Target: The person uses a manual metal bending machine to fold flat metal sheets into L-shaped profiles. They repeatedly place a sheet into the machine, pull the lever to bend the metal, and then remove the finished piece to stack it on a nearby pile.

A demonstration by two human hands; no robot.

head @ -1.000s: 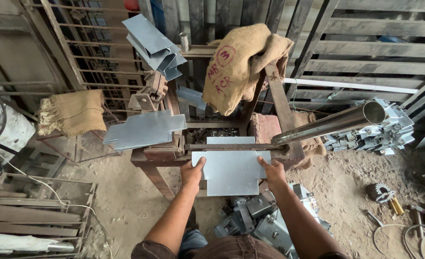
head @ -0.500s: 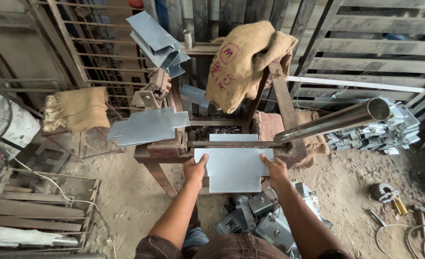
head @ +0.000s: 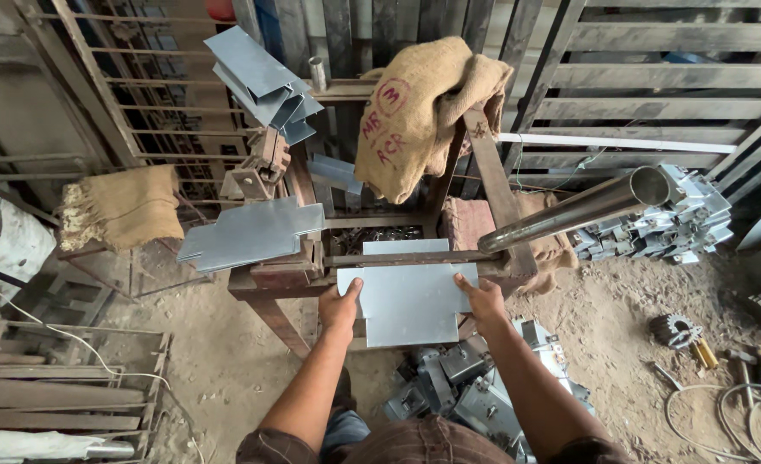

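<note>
Metal sheet [head: 410, 301] gripped at both side edges: left hand [head: 339, 309], right hand [head: 483, 302], fingers curled around edges.

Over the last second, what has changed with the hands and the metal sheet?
The flat metal sheet has slid a little further under the bar. Left hand and right hand keep gripping its side edges. The long pipe and the sack are unchanged.

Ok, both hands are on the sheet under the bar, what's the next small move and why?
Probably square it up and hold it. The left hand and right hand grip the sheet at its side edges, its far edge already shows beyond the bar, and the lever pipe is untouched.
</note>
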